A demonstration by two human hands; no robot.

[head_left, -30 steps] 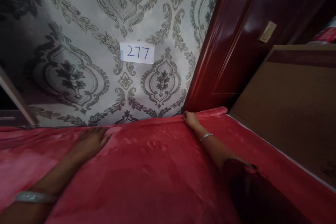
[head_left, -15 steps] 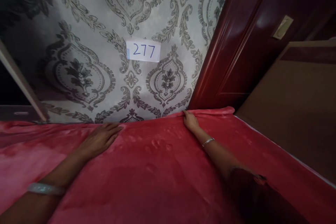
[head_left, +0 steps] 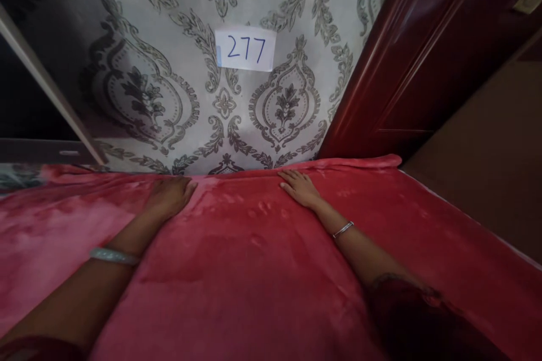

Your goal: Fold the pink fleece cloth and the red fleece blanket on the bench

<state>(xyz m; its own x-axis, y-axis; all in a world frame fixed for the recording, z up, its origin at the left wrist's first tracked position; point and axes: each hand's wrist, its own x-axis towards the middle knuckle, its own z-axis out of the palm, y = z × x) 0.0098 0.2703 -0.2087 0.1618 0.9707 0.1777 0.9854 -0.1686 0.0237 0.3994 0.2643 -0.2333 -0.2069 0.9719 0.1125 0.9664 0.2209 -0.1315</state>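
Head view: your left hand (head_left: 171,194) flat, fingers spread, gripping nothing, pressing red blanket (head_left: 262,271) near far edge, frame centre. Your right hand (head_left: 300,187) likewise flat, open, empty. Blanket looks spread over bed up to wall; faint dimples between hands left to smooth. Paper label (head_left: 245,48), upper centre, reads "277".

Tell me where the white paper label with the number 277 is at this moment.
In the head view, the white paper label with the number 277 is on the grey patterned wallpaper, upper centre, above the red plush blanket and left of the dark red wooden door frame.
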